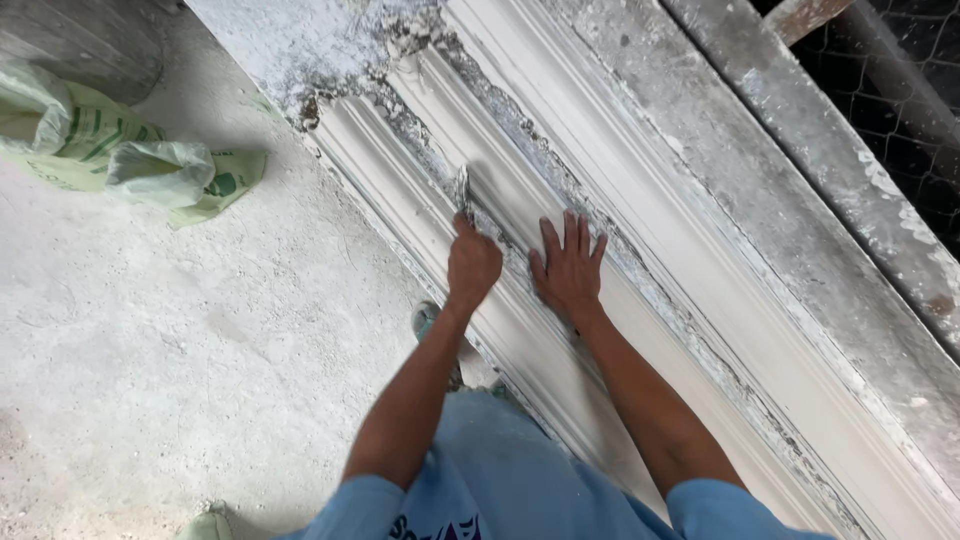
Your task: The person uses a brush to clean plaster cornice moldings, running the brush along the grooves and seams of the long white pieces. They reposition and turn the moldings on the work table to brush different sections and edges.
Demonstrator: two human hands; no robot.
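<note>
1. the left hand (pixel 472 265) is curled tight around a small metal scraper (pixel 463 192). the blade sticks up past the knuckles and touches the long white moulding (pixel 560 330).
2. the right hand (pixel 568 270) is wide open and flat, with its fingers spread. it holds nothing. it presses down on the moulding just beside the left hand.
3. the moulding is a long ridged strip of white plaster. it lies on a dusty workbench (pixel 800 230), right in front of the person.
4. its long way runs from the top left, far from the person, down to the bottom right, close by.
5. both hands sit on the same groove. the scraper points up along the strip, toward the rough, crumbly far end (pixel 400 60).
6. the left hand is a bit nearer to that rough end.
7. a crumpled green and white bag (pixel 120 150) lies on the dusty floor (pixel 150 380), well apart on the left.
</note>
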